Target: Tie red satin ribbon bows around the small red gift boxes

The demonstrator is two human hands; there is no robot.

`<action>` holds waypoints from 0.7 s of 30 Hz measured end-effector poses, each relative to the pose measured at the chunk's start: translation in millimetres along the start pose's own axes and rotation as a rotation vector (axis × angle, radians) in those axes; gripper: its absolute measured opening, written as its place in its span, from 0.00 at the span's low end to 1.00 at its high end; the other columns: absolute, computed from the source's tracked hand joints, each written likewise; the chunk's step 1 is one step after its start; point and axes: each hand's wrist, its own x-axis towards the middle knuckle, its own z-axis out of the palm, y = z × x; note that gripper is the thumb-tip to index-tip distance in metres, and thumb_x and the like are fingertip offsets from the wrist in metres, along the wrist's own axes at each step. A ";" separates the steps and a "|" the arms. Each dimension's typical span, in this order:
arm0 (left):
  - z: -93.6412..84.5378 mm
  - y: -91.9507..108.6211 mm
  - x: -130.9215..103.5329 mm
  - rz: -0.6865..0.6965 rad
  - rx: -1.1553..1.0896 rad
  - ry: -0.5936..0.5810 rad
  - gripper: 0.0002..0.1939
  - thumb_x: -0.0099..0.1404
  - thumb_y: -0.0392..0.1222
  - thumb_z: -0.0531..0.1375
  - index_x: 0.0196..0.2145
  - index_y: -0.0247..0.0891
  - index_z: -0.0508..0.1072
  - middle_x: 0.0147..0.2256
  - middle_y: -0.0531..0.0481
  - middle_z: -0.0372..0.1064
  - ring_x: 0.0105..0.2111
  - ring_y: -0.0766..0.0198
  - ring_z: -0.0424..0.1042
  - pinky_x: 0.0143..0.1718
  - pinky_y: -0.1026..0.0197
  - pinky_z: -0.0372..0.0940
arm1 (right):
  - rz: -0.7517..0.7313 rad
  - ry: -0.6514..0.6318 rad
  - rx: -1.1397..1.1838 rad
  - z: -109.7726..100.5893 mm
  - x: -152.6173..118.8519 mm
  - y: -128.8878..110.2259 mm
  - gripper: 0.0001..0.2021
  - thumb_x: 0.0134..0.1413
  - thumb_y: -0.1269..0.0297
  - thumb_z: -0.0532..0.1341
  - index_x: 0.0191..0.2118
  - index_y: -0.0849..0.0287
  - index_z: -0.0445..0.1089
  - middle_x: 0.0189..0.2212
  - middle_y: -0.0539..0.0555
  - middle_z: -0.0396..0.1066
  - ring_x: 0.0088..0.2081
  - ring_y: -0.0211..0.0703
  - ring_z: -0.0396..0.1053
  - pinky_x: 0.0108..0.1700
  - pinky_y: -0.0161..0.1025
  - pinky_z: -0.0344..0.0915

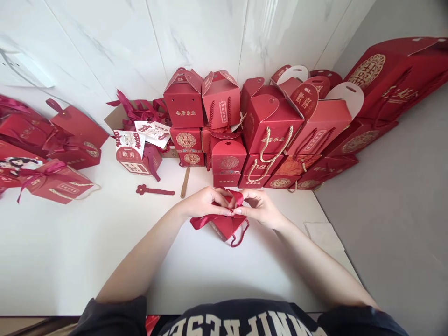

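Note:
Both hands meet over a small red gift box (226, 227) that stands on the white table in front of me. A shiny dark red ribbon (203, 220) runs across the top of the box, one end trailing to the left. My left hand (212, 203) pinches the ribbon from the left side. From the right, my right hand (257, 206) grips a loop of the same ribbon between thumb and fingers. The fingertips of the two hands nearly touch. A twisted red cord handle (241, 235) hangs from the box's right side. My fingers hide much of the box top.
Stacked red gift boxes (229, 161) line the wall ahead and to the right. A flower-ended red strip (156, 190) and a tan strip (185, 183) lie left of my hands. Ribboned boxes (63, 182) stand far left. A box (135, 161) with cards sits behind the strips.

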 end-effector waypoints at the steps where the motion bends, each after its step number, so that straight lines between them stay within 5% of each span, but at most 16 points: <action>1: -0.9 -1.6 0.3 0.000 -0.002 -0.009 0.10 0.58 0.47 0.67 0.32 0.38 0.83 0.40 0.45 0.77 0.47 0.57 0.72 0.52 0.59 0.64 | 0.004 -0.013 -0.011 -2.5 -2.6 -0.2 0.09 0.51 0.60 0.69 0.33 0.59 0.72 0.31 0.51 0.75 0.35 0.41 0.71 0.43 0.43 0.68; 15: -6.4 -15.4 2.9 -0.015 -0.006 -0.052 0.08 0.59 0.45 0.66 0.34 0.41 0.83 0.37 0.44 0.80 0.61 0.55 0.62 0.61 0.55 0.55 | -0.240 -0.160 -0.553 -12.2 -28.4 -3.3 0.02 0.58 0.66 0.63 0.35 0.57 0.74 0.30 0.54 0.74 0.35 0.43 0.68 0.39 0.42 0.67; 19: -4.8 -12.3 2.5 0.040 0.024 -0.045 0.07 0.59 0.43 0.66 0.33 0.39 0.83 0.36 0.43 0.80 0.59 0.54 0.63 0.60 0.52 0.57 | -0.236 -0.242 -0.548 -9.3 -32.2 -15.6 0.03 0.58 0.65 0.63 0.34 0.57 0.74 0.30 0.54 0.76 0.35 0.43 0.70 0.42 0.43 0.67; 21: -4.5 -11.0 2.6 0.077 0.028 -0.047 0.06 0.59 0.42 0.66 0.33 0.39 0.82 0.37 0.42 0.80 0.59 0.54 0.64 0.60 0.51 0.58 | -0.201 -0.402 -0.414 -11.5 -35.6 -26.2 0.07 0.58 0.60 0.64 0.33 0.56 0.74 0.31 0.54 0.77 0.36 0.43 0.72 0.45 0.43 0.68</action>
